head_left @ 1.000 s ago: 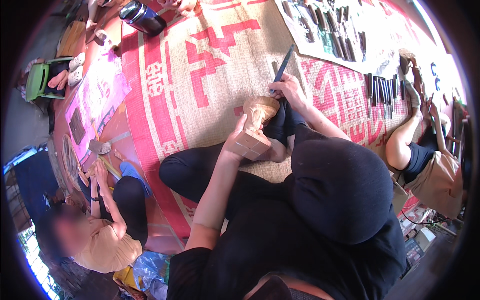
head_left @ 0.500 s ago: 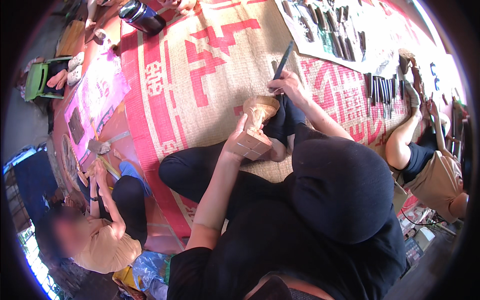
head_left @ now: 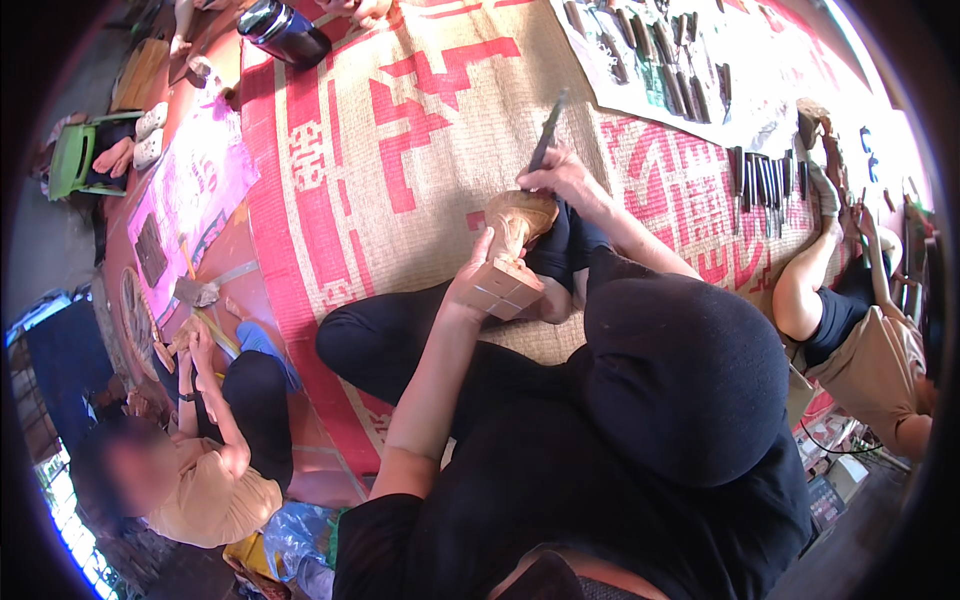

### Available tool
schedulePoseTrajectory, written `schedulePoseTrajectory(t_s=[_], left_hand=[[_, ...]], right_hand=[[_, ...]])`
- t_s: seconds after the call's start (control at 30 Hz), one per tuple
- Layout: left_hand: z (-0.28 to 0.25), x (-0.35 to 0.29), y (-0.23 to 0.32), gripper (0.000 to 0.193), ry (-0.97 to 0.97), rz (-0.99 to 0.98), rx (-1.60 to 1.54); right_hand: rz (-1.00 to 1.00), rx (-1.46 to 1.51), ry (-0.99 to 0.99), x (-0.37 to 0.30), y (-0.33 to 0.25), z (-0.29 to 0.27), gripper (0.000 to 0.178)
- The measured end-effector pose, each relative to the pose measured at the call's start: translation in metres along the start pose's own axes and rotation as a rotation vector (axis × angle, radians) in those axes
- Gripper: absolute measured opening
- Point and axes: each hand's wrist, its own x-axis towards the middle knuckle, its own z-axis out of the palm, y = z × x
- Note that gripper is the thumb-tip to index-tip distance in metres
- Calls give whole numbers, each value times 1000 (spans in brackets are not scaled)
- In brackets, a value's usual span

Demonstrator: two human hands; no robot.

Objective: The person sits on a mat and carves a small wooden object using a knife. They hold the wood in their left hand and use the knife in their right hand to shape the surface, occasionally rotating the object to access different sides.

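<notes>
In the head view, the left hand (head_left: 470,281) has its grip closed round a carved wooden piece (head_left: 511,232), inward of the woven mat's (head_left: 445,195) red left edge. The right hand (head_left: 566,180) pinches a slim dark tool (head_left: 546,136) — beside the piece's wide end.

- A woven straw mat (head_left: 470,145) with red patterns covers much of the floor.
- On its upper right, a pale sheet (head_left: 615,88) bears many dark-handled tools (head_left: 672,88).
- Below that sheet, a row of slim dark tools (head_left: 765,182) lies straight on the mat.
- A dark jar (head_left: 288,35) is at its upper left corner.
- Left of it, reddish floor tiles (head_left: 318,445) carry a pink sheet (head_left: 205,170).
</notes>
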Motion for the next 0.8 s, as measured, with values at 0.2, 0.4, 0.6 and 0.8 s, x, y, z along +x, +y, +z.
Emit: schedulePoseTrajectory(t_s=[0.2,0.4,0.6,0.8], left_hand=[[0,-5,-1,46,-207,-1,185],[7,-21,17,52,299,605,1562],[35,-25,6,86,252,699,1444],[41,-9,0,96,211,609,1439]], right_hand=[[77,-13,-4,-4,2,8,22],[-57,-177,-5,-13,-17,5,18],[-10,-90,7,-19,-25,10,17],[109,172,56,-9,-6,-6,11]])
